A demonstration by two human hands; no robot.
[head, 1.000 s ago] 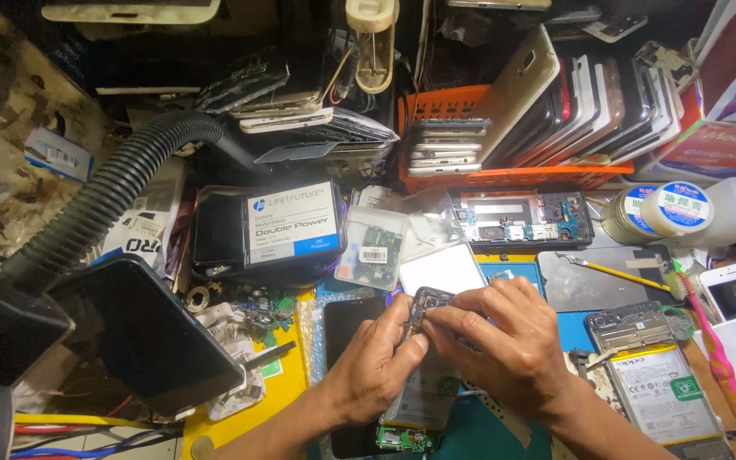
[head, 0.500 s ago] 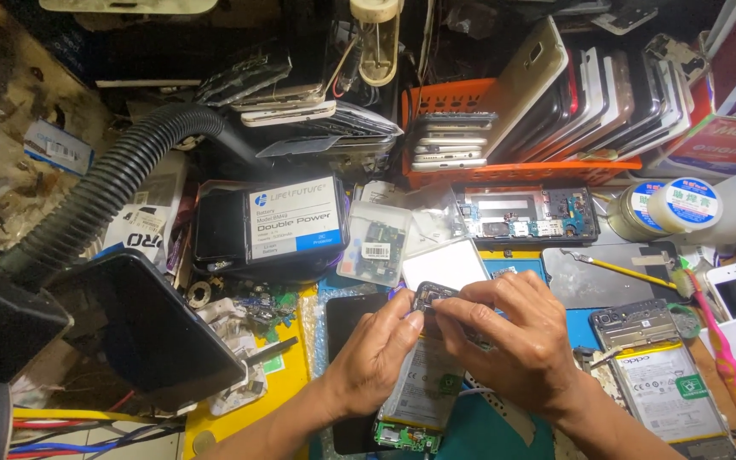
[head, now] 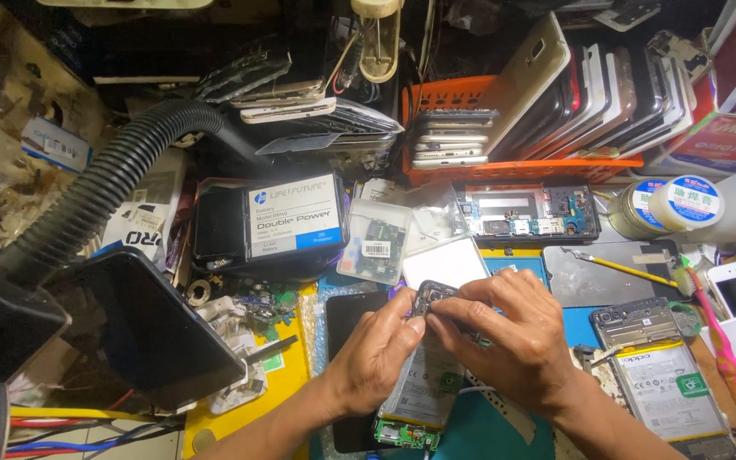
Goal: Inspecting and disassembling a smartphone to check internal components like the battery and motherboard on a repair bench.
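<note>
With my left hand [head: 376, 353] and right hand [head: 517, 336] I pinched the opened phone's [head: 432, 375] top end, fingers closed, near the worktop's front edge.

I am looking down at a cluttered workbench covered by a yellow and blue work mat [head: 287, 375]. A black corrugated plastic hose [head: 104, 192] is curving over its left side, an orange plastic basket [head: 504, 166] is sitting at the back, and even light is falling from above, casting soft shadows.
</note>
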